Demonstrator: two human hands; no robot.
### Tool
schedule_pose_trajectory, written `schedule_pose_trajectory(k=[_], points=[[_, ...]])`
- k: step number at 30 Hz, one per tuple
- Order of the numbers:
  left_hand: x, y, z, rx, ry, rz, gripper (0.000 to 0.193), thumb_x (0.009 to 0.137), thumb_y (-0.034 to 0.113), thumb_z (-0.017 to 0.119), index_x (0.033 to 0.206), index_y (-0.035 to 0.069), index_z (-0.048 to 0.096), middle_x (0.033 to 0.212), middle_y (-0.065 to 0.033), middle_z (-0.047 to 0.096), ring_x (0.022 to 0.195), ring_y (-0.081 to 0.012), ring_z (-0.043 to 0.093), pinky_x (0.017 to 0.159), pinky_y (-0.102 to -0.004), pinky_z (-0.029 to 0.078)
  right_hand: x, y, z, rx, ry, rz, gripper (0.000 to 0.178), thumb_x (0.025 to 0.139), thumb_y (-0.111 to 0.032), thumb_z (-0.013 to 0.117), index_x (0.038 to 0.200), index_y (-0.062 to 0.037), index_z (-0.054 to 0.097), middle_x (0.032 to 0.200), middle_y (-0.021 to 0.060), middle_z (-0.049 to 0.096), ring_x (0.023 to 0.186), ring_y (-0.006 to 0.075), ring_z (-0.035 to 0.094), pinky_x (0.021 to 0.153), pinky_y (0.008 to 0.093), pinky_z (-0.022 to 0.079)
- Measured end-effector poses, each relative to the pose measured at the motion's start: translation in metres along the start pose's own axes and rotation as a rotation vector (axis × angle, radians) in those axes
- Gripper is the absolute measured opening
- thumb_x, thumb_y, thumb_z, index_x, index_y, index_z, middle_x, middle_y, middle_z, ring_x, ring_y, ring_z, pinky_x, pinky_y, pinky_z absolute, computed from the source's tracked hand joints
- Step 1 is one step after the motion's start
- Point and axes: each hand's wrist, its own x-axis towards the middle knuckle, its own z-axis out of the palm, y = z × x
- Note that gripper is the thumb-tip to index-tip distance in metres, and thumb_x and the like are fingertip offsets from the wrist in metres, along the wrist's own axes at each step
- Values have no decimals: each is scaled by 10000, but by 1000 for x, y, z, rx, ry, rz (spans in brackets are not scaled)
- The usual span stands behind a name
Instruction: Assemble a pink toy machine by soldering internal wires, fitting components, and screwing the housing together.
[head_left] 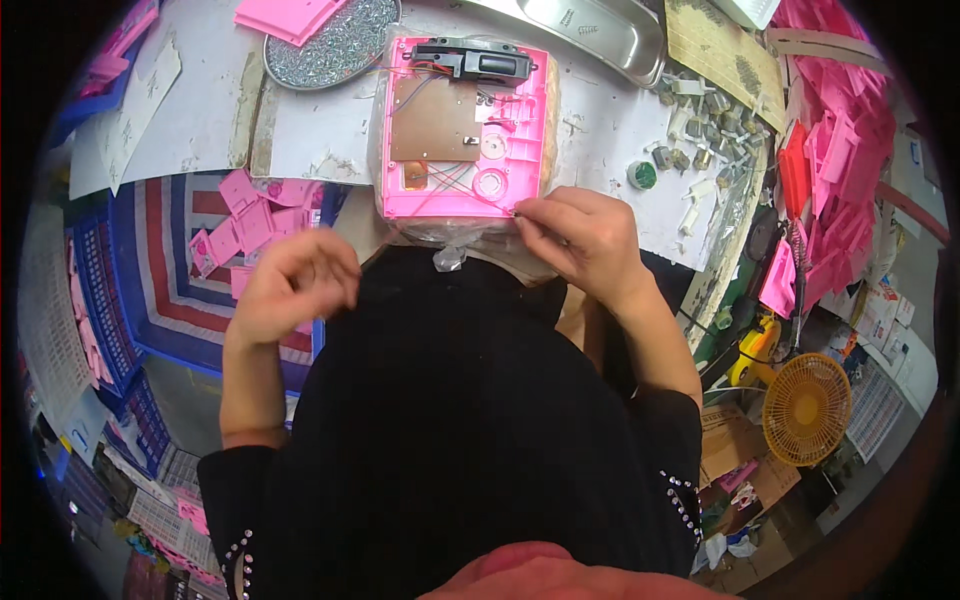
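A pink plastic housing (521, 180) lies on a plastic-wrapped pad at the table's near edge. Inside it sit a brown circuit board (435, 122), a black plastic module (478, 64) along the far side and several thin wires. My right hand (585, 238) is at the housing's near right corner, thumb and forefinger pinched around a tiny dark thing I cannot make out; a thin wire runs toward it. My left hand (298, 277) hovers left of the housing, over the edge of a bin, its curled fingers smeared by motion.
A round tray of screws (335, 50) and a metal tray (590, 35) stand at the back. Small motors (703, 158) and a green round container (641, 175) lie right. Pink parts fill a lined blue bin (150, 290) at left. A yellow fan (806, 410) stands lower right.
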Motion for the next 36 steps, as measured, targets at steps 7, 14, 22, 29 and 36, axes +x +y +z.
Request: schedule_pose_trajectory(k=[7,14,22,29,36], points=[[-17,11,-29,615,510,-166,404,883,143,756,1256,17,663,1098,-117,706,716,-106,624,605,-258,491,10,16,-2,-53,-90,-177,139,788,-97,807,911,-89,742,734,57,666,617,243,656,529,358,509],[53,40,60,1287,311,676,446,811,228,799,1223,89,700,1144,-70,657,1039,-229,624,989,-473,450,-4,31,6,-6,-16,-177,183,784,-95,814,961,-104,766,696,39,646,576,213,630,495,340,476],[110,7,85,1414,101,887,384,820,228,704,1169,70,719,1121,-4,636,1050,-178,604,1099,-497,353,-20,18,17,-242,73,-145,304,783,-122,812,1078,-100,743,610,17,534,528,198,573,461,348,436],[108,3,97,1660,78,957,334,814,218,610,1049,25,748,1096,-19,626,1061,-186,585,1070,-482,334,-28,-41,4,-731,-483,45,399,898,-203,635,1253,-25,677,592,53,578,539,233,628,505,366,525],[107,15,96,1471,82,810,380,764,209,726,1114,61,721,1112,-22,633,1069,-206,576,1014,-478,335,66,19,-21,-169,30,201,144,874,-219,717,974,-126,761,776,90,696,711,320,702,632,418,558]])
